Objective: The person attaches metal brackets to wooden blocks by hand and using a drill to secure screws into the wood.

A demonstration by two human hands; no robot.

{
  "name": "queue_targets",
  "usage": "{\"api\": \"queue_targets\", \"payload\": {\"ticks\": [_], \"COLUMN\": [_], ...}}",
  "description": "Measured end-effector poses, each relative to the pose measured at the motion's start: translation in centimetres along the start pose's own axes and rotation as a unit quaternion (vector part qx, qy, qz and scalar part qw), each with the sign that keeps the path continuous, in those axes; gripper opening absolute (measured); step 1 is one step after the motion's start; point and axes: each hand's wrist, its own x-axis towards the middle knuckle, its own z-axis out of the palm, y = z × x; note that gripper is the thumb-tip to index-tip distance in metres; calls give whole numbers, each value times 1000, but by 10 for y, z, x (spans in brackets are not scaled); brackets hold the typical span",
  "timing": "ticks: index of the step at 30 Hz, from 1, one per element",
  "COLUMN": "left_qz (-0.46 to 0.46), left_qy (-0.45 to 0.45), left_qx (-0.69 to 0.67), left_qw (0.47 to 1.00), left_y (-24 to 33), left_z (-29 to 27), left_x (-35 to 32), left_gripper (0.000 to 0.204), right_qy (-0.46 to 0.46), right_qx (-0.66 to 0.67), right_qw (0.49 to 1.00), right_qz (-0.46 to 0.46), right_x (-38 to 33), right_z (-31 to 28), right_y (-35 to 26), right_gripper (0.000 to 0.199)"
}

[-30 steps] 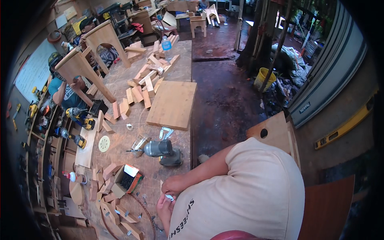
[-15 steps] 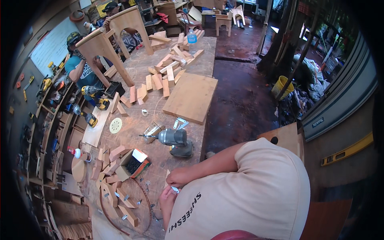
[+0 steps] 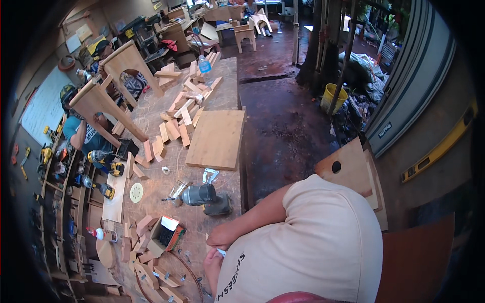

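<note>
My right hand [image 3: 222,236] is closed at the table's near edge, close against the tan shirt. My left hand [image 3: 212,263] is just below it, its fingers pinching a small pale metal plate [image 3: 221,252]. The plate lies between the two hands. A sliver of light wood [image 3: 207,246] shows beside the right hand, whose fingers are mostly hidden. A cordless drill [image 3: 204,196] stands on its battery just beyond the hands. Farther off lie several loose metal plates with holes [image 3: 210,175]. Left of the hands, wood blocks [image 3: 164,276] have metal plates on them.
An open box of dark screws [image 3: 174,237] stands among wood blocks, near a curved band [image 3: 189,270]. A wooden board [image 3: 216,139], a block pile [image 3: 184,113] and a bottle [image 3: 204,65] occupy the far table. Beyond wooden frames [image 3: 108,108] is a co-worker [image 3: 83,131].
The view has shifted, so the table and its things sit farther left in the picture. Both hands stay close together with the metal plate between them.
</note>
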Motion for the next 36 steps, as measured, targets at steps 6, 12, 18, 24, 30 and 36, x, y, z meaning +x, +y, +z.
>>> {"api": "queue_targets", "payload": {"ticks": [6, 12, 18, 24, 30, 36], "left_qz": [9, 8, 13, 6, 41, 25], "left_qy": [-16, -63, -63, -35, 41, 56], "left_qx": [35, -42, -84, -131, -194, -206], "left_qw": [999, 997, 994, 991, 979, 977], "left_y": [6, -4, -16, -22, -44, -31], "left_z": [17, 13, 4, 6, -10, 8], "left_x": [-1, 3, 5, 5, 12, 2], "left_gripper": [36, 44, 41, 36, 35, 16], "right_qy": [33, 46, 28, 10, 10, -3], "right_qx": [19, 21, 34, 40, 28, 36], "right_qw": [999, 999, 999, 999, 999, 999], "right_qz": [3, 0, 15, 5, -21, -20], "right_x": [-15, -19, -23, -27, -27, -23], "right_z": [-3, 3, -8, -13, -12, -7], "right_y": [-1, 0, -11, -13, -11, -12], "right_gripper": [16, 14, 15, 15, 16, 15]}}
